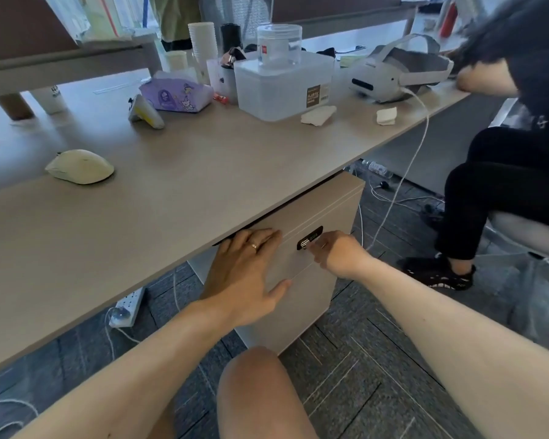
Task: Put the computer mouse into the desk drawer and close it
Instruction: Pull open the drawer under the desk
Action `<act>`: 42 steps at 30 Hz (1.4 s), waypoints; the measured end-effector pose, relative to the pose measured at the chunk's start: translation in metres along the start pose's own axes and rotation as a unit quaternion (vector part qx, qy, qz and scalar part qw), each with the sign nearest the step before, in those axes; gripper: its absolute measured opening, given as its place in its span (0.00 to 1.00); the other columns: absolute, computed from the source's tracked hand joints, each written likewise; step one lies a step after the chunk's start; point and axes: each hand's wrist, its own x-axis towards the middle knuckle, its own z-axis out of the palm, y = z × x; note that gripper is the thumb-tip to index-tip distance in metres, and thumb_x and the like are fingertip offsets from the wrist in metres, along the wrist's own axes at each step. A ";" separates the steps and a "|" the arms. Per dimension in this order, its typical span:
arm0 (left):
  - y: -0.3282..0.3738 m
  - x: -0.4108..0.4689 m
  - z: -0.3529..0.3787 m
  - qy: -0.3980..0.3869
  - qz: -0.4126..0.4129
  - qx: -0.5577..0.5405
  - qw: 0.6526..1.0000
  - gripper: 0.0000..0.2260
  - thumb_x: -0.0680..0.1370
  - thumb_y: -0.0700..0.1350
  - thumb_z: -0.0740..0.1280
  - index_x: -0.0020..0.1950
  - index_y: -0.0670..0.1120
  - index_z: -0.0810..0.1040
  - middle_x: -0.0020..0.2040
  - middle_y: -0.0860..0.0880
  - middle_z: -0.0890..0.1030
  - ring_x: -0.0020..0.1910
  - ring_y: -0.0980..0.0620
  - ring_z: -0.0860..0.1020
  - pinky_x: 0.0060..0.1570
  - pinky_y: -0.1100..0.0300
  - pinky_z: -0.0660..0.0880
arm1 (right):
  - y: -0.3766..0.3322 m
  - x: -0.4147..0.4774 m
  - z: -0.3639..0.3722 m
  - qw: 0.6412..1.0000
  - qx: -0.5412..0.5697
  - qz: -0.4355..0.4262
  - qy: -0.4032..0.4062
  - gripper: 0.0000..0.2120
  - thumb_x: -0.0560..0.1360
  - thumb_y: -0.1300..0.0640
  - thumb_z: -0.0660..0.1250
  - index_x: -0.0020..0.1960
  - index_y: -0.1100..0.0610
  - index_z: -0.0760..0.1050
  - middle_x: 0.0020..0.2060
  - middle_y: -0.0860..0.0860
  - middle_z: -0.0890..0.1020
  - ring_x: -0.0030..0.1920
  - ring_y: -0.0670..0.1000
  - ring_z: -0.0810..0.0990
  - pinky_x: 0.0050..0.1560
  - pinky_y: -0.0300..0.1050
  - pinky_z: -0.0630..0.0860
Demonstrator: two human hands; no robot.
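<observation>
Left hand (pixel 246 274) lies flat and open against the front of the drawer (pixel 301 248), fingers spread and reaching up to its top edge just under the lip of the counter (pixel 171 198); it grips nothing. A ring shows on one finger. Far to its left and up on the counter top sits the mouse (pixel 80 166), pale cream, resting alone with bare surface around it, its long axis running roughly left to right along the counter. It is well apart from both hands, and the left hand is clearly the nearer one, so that is likely the hand to fetch it once the drawer is open.

Moving right, the drawer itself looks shut, its front flush with the cabinet under the counter. A small dark lock plate (pixel 309 237) sits near its upper right corner. The right hand (pixel 336 251) is at that plate, fingers pinched together on what seems to be a key or a small tab there; what exactly it holds is too small to tell. My reading is that the drawer is being unlocked or pulled, with the mouse untouched.

Further right, another seated person's legs and a white cable (pixel 406 172) hanging from the counter stand near the drawer's path.
</observation>
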 end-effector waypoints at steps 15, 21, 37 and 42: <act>0.002 0.001 0.000 -0.004 -0.013 0.016 1.000 0.33 0.78 0.61 0.61 0.80 0.51 0.61 0.78 0.54 0.65 0.73 0.51 0.61 0.66 0.53 0.61 | -0.002 0.014 0.035 0.902 0.415 0.114 0.042 0.12 0.82 0.58 0.59 0.42 0.58 0.73 0.31 0.54 0.76 0.30 0.51 0.72 0.32 0.42 0.69; 0.004 0.002 -0.006 -0.007 -0.015 -0.006 1.000 0.33 0.79 0.66 0.56 0.80 0.51 0.62 0.78 0.55 0.64 0.74 0.52 0.60 0.69 0.55 0.59 | 0.003 0.001 0.037 0.876 0.459 0.130 0.071 0.10 0.82 0.59 0.60 0.43 0.59 0.73 0.31 0.55 0.75 0.28 0.50 0.70 0.25 0.38 0.70; 0.032 0.000 -0.023 -0.157 -0.082 0.042 0.983 0.50 0.71 0.75 0.58 0.83 0.51 0.43 0.83 0.52 0.47 0.80 0.46 0.49 0.76 0.46 0.51 | 0.116 -0.126 0.007 0.908 0.392 0.112 0.095 0.13 0.81 0.56 0.59 0.47 0.59 0.80 0.35 0.55 0.80 0.36 0.54 0.77 0.38 0.48 0.72; 0.039 0.003 -0.025 -0.193 -0.109 0.038 0.974 0.58 0.65 0.79 0.61 0.83 0.50 0.40 0.83 0.52 0.43 0.81 0.45 0.45 0.77 0.45 0.51 | 0.142 -0.158 0.002 0.906 0.393 0.116 0.108 0.12 0.81 0.57 0.59 0.47 0.60 0.79 0.33 0.54 0.79 0.33 0.52 0.76 0.35 0.46 0.71</act>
